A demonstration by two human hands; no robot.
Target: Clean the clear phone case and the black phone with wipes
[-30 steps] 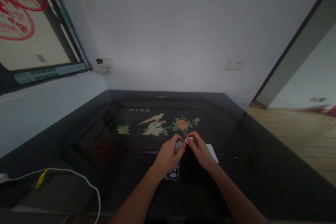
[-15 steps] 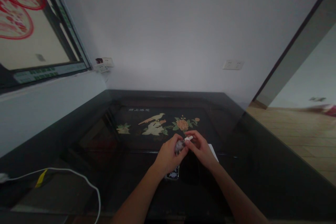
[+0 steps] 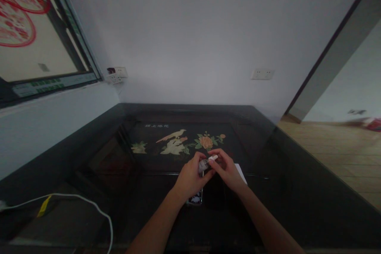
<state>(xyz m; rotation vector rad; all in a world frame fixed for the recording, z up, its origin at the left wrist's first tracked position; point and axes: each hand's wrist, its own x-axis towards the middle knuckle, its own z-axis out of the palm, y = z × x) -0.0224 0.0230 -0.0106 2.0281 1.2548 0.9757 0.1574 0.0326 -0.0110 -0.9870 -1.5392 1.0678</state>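
Note:
Above the glossy dark table, my left hand [image 3: 190, 176] wraps its fingers round a small clear bottle [image 3: 203, 165]. The bottle lies tilted, its white top [image 3: 213, 158] pointing right. Fingers of my right hand [image 3: 228, 170] are closed about that white top; whether it is a cap or a nozzle I cannot make out. Partly covered by my left wrist, a phone-like flat thing with a patterned face [image 3: 196, 198] rests on the table. A white flat piece [image 3: 241, 173] shows from behind my right wrist.
The dark table [image 3: 285, 214] has an inlaid bird-and-flower picture [image 3: 175, 145]. A white cable [image 3: 98, 207] with a yellow tag [image 3: 44, 206] runs along the left. Wall sockets [image 3: 262, 74] sit behind, a window [image 3: 44, 39] stands left, and wooden floor [image 3: 333, 151] lies right.
The view has shifted slightly. Both hands stay on the bottle, and its body and white top have turned a little between the fingers.

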